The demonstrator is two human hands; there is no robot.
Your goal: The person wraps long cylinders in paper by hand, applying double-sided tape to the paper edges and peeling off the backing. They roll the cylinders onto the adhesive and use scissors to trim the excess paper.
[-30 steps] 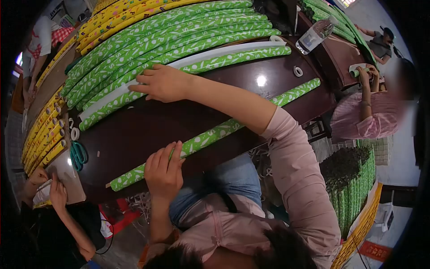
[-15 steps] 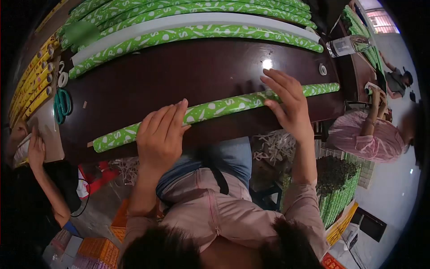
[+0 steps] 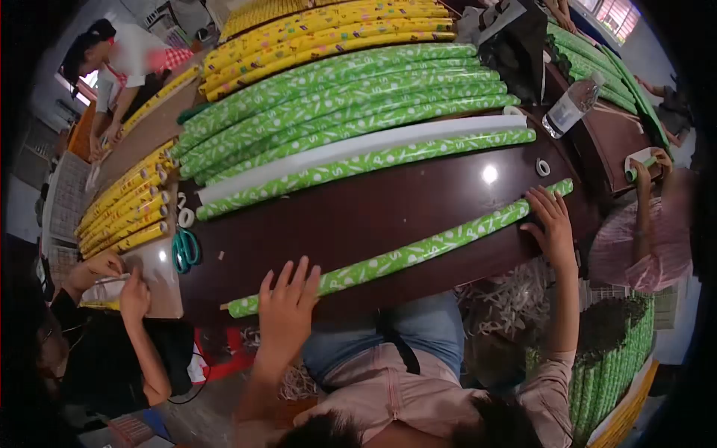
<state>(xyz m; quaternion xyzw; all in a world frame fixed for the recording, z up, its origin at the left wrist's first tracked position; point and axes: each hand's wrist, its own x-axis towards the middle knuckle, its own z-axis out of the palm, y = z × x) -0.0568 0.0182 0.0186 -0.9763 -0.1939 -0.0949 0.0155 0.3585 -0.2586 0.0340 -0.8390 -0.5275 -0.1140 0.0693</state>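
Note:
A long roll of green wrapping paper with white print (image 3: pixel 403 255) lies slantwise along the near side of the dark table (image 3: pixel 358 216). My left hand (image 3: pixel 289 310) is open on its left part, fingers spread and pointing away from me. Close to the right end, my right hand (image 3: pixel 551 228) reaches over the roll, fingers stretched out across it and thumb apart on the near side. A small tan tip (image 3: pixel 224 307) sticks out at the roll's left end. Beyond it, another green roll (image 3: pixel 366 170) lies beside a white strip of paper (image 3: pixel 351 145).
Green rolls (image 3: pixel 336 97) and yellow rolls (image 3: pixel 328 37) are stacked at the back. Teal-handled scissors (image 3: pixel 186 250) and tape rolls (image 3: pixel 543 167) lie on the table. A plastic bottle (image 3: pixel 571 108) stands at the right. Co-workers' hands (image 3: pixel 134 295) are at the left.
The view has tilted up and shifted left, showing more of the table's back. My right hand has moved along the roll toward its right end. My left hand's fingers have spread.

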